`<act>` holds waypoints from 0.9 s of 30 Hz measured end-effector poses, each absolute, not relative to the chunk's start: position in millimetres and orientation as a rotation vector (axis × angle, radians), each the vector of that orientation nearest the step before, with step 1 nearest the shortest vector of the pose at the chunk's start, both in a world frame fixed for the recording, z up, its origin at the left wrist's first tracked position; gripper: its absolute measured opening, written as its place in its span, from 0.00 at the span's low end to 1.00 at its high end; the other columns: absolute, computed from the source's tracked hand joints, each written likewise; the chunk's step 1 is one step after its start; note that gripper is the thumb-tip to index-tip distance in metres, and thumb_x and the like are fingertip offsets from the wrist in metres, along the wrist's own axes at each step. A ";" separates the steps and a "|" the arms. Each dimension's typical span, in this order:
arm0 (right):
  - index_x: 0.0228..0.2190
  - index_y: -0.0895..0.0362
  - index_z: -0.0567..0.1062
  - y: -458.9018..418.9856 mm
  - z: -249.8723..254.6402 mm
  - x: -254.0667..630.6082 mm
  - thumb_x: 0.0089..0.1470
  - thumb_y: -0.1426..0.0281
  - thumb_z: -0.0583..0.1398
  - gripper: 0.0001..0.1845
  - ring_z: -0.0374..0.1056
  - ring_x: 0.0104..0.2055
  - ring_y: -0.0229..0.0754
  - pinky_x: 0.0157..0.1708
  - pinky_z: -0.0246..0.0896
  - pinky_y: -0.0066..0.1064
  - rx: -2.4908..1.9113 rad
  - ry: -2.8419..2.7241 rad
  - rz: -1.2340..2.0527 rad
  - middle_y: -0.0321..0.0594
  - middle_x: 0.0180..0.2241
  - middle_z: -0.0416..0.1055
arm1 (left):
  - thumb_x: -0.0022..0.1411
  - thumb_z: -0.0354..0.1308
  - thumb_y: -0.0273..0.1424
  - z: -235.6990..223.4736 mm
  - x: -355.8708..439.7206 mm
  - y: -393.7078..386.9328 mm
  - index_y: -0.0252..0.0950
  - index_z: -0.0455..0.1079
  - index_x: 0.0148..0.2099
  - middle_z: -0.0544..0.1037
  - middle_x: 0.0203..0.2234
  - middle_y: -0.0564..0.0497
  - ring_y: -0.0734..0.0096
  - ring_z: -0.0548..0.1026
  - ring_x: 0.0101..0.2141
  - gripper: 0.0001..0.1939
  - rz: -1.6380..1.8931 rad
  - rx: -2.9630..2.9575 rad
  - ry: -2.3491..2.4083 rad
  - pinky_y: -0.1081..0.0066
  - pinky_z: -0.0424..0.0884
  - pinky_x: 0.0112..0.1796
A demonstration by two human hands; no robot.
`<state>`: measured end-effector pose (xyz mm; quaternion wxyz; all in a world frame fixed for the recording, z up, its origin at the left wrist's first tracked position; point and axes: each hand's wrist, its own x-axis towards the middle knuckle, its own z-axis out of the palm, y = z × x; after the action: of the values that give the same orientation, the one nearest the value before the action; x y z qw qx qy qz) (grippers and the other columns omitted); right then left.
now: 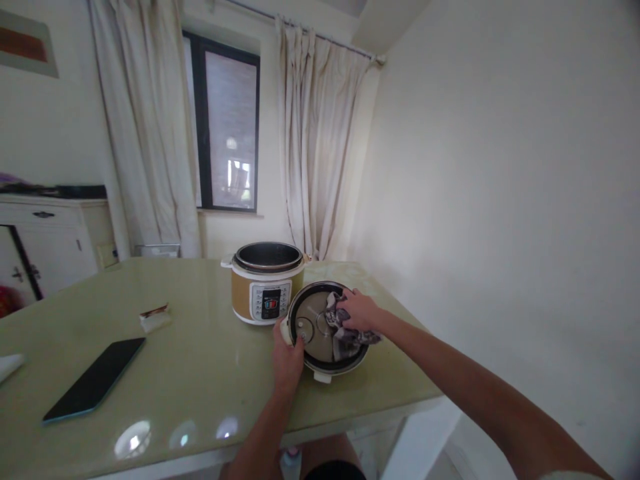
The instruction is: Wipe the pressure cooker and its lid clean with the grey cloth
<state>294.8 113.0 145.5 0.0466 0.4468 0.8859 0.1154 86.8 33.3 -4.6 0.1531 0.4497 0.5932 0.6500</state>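
A round pressure cooker lid (316,343) is tilted up near the table's front edge, its metal inner side facing me. My left hand (289,353) grips the lid's left rim, thumb over the edge. Bunched in my right hand (359,309) is a dark patterned cloth (345,337), pressed against the right part of the lid's inner face. Just behind the lid stands the electric pressure cooker (242,297), gold and white with a button panel at the front. Its top is uncovered, and a dark inner pot (269,255) shows inside.
On the pale green glossy table (200,373), a dark flat tablet-like slab (95,380) lies at the left. Beyond it is a small packet (155,319). A white item (10,365) sits at the far left edge. A white wall (500,200) rises along the right side.
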 end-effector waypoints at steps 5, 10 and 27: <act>0.54 0.50 0.80 84.3 128.8 281.6 0.60 0.45 0.63 0.30 0.72 0.50 0.52 0.55 0.68 0.46 1.087 2.854 -0.107 0.48 0.50 0.70 | 0.63 0.59 0.33 -6.9 85.7 36.1 0.39 0.62 0.65 0.77 0.57 0.42 0.55 0.76 0.58 0.29 1.894 1.290 1.707 0.57 0.73 0.58; 0.50 0.51 0.82 66.6 116.3 256.7 0.53 0.38 0.65 0.35 0.66 0.57 0.59 0.58 0.64 0.51 0.855 2.967 0.023 0.49 0.54 0.70 | 0.67 0.56 0.35 -7.0 84.1 36.9 0.39 0.62 0.65 0.77 0.56 0.42 0.54 0.76 0.57 0.25 1.855 1.284 1.755 0.56 0.74 0.57; 0.59 0.43 0.74 94.5 139.8 287.0 0.44 0.54 0.75 0.41 0.69 0.56 0.63 0.50 0.71 0.52 1.003 2.692 0.225 0.48 0.58 0.67 | 0.67 0.56 0.35 -6.6 83.9 34.4 0.39 0.63 0.65 0.77 0.56 0.42 0.54 0.77 0.57 0.25 1.870 1.275 1.707 0.55 0.73 0.58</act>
<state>287.0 94.5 139.8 0.1298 0.3450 0.9263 0.0776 83.9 34.4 -6.6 0.1528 0.4444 0.5952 0.6519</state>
